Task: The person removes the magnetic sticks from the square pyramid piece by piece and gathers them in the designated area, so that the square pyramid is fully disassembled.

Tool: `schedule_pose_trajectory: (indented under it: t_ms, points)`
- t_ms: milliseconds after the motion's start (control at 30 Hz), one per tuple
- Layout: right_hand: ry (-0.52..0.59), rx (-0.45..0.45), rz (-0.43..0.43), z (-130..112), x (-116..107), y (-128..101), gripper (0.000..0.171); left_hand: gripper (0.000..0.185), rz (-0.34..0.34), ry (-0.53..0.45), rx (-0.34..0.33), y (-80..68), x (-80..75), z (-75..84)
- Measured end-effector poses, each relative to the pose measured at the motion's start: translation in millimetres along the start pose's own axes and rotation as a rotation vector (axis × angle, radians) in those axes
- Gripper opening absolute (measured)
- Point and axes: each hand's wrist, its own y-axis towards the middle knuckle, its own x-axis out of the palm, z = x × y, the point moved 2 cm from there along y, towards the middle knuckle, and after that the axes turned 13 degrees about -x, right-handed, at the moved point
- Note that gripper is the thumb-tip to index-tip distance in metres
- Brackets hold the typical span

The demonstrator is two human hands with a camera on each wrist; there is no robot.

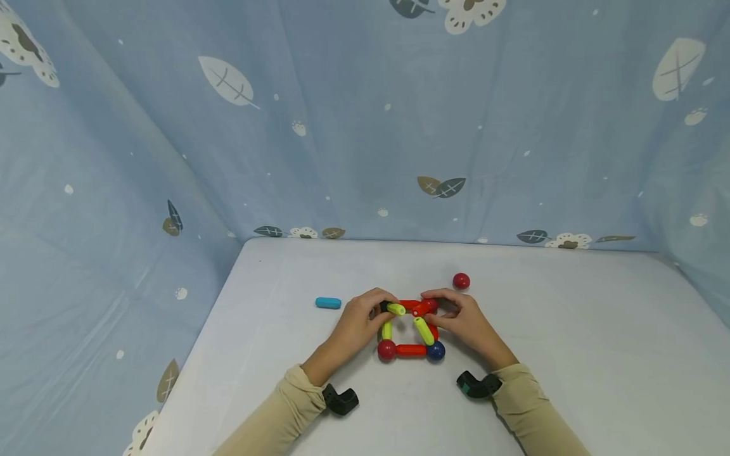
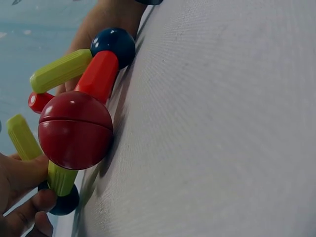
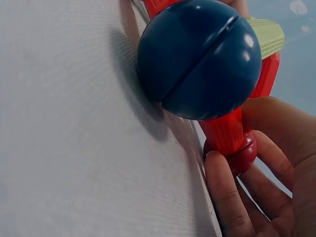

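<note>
On the white table (image 1: 570, 329), the far left corner of the rod-and-ball frame (image 1: 410, 350) is pinched by the left hand (image 1: 356, 326). Rods are judged rigid, light, smooth; joints likely separable, so corners are best held. The far right ball is pinched by the right hand (image 1: 464, 323).

Even, soft light; wrist views close, edges slightly blurred

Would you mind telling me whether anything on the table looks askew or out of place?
Two things. A yellow-green rod slants up across the flat square of rods and balls instead of lying along a side. A red ball and a blue rod lie loose, apart from the square. Nothing looks damaged.
</note>
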Motion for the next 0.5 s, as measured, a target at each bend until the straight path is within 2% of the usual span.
schedule_pose_trajectory:
  t_ms: [500]
  points:
    - [-0.012,0.013,0.005,0.6,0.9,0.1,0.041,0.02,0.022,0.021,-0.021,-1.5,-2.8,2.3]
